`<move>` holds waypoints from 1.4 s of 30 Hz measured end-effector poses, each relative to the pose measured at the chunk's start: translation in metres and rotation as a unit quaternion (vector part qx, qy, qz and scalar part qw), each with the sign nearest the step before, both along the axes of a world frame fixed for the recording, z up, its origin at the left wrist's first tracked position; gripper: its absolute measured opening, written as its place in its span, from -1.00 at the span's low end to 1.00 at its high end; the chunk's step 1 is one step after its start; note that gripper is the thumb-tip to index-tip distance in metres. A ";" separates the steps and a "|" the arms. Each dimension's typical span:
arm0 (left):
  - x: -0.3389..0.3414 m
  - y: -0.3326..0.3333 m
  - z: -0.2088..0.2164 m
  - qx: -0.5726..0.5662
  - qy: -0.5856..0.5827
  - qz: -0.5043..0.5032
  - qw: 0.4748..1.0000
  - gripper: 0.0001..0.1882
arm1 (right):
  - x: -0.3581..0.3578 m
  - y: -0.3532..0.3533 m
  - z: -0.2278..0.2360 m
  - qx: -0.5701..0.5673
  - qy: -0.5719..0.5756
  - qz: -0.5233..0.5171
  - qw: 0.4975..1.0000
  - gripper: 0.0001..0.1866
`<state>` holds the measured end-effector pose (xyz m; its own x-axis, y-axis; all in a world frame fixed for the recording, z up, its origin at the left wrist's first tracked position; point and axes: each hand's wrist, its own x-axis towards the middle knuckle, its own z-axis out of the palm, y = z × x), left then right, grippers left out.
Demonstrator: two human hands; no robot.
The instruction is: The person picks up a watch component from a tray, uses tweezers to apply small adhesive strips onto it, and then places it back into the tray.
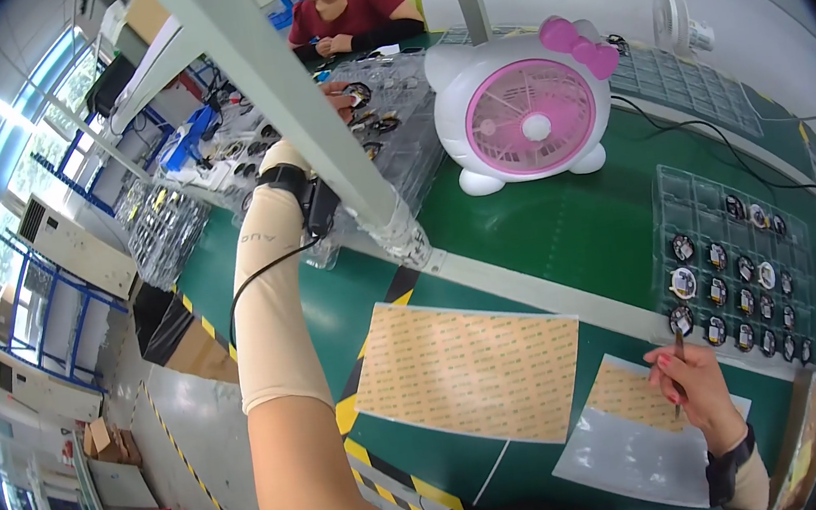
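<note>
My left arm reaches far forward, and a white post hides part of it. Beyond the post, the fingers of my left hand (339, 100) close on the edge of a round black part (359, 93), above clear trays of similar parts (393, 121). At the lower right, my right hand (700, 391) grips dark tweezers (681, 370), tips pointing down. Below that hand lies a small tan adhesive sheet (635, 392) with a grey glossy backing (632, 456). To its left, a larger tan patterned sheet (466, 369) rests flat on the green table (496, 235).
A clear compartment tray (671, 225) with several round parts stands at the right. A white and pink cat-shaped fan (534, 128) sits at the back, its cable trailing right. The white post (302, 116) crosses the left side. Another person (360, 9) sits opposite.
</note>
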<state>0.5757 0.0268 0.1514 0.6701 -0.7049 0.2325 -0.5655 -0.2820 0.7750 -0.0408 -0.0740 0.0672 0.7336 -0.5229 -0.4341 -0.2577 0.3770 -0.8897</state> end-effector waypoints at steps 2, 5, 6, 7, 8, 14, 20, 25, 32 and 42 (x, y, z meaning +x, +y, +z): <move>-0.007 -0.042 -0.005 0.038 0.084 0.012 0.996 -0.64 | -0.006 -0.004 -0.004 0.008 0.019 -0.044 0.999 -0.82; -0.008 -0.069 -0.011 0.052 0.123 0.008 0.991 -0.63 | -0.010 -0.008 -0.008 0.008 0.021 -0.061 0.998 -0.82; -0.006 -0.073 -0.013 0.039 0.121 0.001 0.992 -0.63 | -0.010 -0.007 -0.010 0.007 0.021 -0.065 0.998 -0.82; -0.005 -0.078 -0.016 0.027 0.118 -0.006 0.993 -0.63 | -0.010 -0.008 -0.012 0.014 0.021 -0.070 0.997 -0.82; -0.003 -0.082 -0.020 0.033 0.118 -0.011 0.992 -0.63 | -0.009 -0.009 -0.013 0.011 0.023 -0.066 0.997 -0.82; 0.011 -0.099 -0.030 0.048 0.072 -0.018 0.996 -0.61 | -0.004 -0.010 -0.017 0.006 0.033 -0.063 0.997 -0.82; 0.009 -0.085 -0.009 -0.038 0.058 0.003 0.998 -0.61 | -0.011 -0.014 -0.020 -0.001 0.048 -0.069 0.996 -0.82; 0.036 -0.020 0.025 -0.019 0.084 0.018 0.996 -0.63 | -0.006 -0.011 -0.024 -0.013 0.037 -0.052 0.998 -0.82; -0.012 0.106 0.047 0.058 0.026 0.059 0.996 -0.65 | -0.020 -0.008 -0.028 -0.018 0.021 -0.066 0.997 -0.81; 0.023 0.208 -0.022 -0.091 0.134 0.253 0.954 -0.70 | -0.005 0.005 -0.013 -0.017 -0.014 -0.057 0.998 -0.80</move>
